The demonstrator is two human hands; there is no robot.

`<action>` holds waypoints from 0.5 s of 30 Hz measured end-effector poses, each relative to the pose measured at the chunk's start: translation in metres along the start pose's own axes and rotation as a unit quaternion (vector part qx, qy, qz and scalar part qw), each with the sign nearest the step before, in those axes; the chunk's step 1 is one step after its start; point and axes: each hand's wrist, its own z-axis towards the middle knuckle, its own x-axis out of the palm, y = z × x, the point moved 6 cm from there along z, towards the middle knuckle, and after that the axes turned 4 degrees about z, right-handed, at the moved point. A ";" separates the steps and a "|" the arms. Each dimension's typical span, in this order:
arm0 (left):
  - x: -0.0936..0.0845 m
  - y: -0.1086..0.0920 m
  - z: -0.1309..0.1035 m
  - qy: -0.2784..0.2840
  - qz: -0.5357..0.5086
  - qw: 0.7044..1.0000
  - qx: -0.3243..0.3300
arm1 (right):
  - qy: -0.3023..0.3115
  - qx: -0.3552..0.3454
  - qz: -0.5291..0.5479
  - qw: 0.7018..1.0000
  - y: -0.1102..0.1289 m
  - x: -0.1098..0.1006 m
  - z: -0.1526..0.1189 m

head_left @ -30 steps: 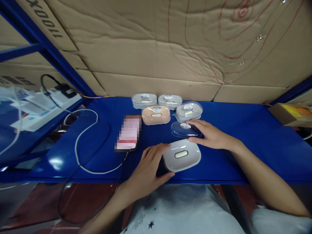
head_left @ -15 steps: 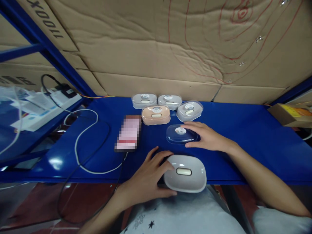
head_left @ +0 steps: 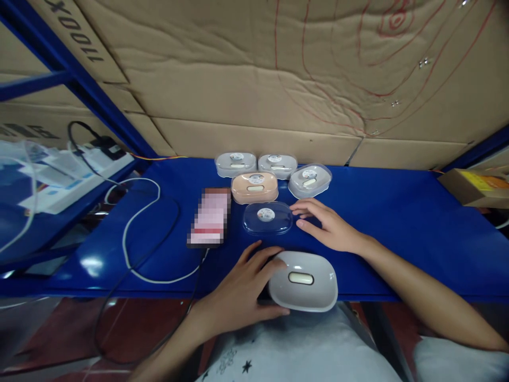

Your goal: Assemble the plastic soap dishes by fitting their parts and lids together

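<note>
Near the front edge of the table, my left hand grips the left side of an uncovered grey soap dish, thumb below and fingers over the rim. A pale oblong piece sits in the middle of the dish. Farther back, a clear plastic lid with a round white sticker lies on the blue surface. My right hand is just right of that lid, fingers apart and holding nothing. Its fingertips are at the lid's edge; I cannot tell whether they touch.
Behind the lid are a peach covered soap dish and several grey covered ones. A phone with a cable lies to the left. A power strip is at far left, a cardboard box at far right.
The clear lid has slid left on the table, in front of the peach dish. My right hand has come off it and shifted slightly left. The left hand stays on the grey dish.
</note>
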 end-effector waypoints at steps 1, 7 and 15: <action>0.000 0.001 -0.001 -0.001 -0.004 1.000 -0.008 | 0.021 -0.008 0.022 1.000 0.004 0.000 -0.001; -0.002 0.009 -0.007 -0.049 -0.096 0.993 -0.053 | 0.247 -0.038 0.042 0.967 0.036 0.022 -0.020; -0.006 0.015 -0.005 -0.088 -0.167 0.980 -0.067 | 0.240 -0.049 0.013 0.970 0.040 0.036 -0.024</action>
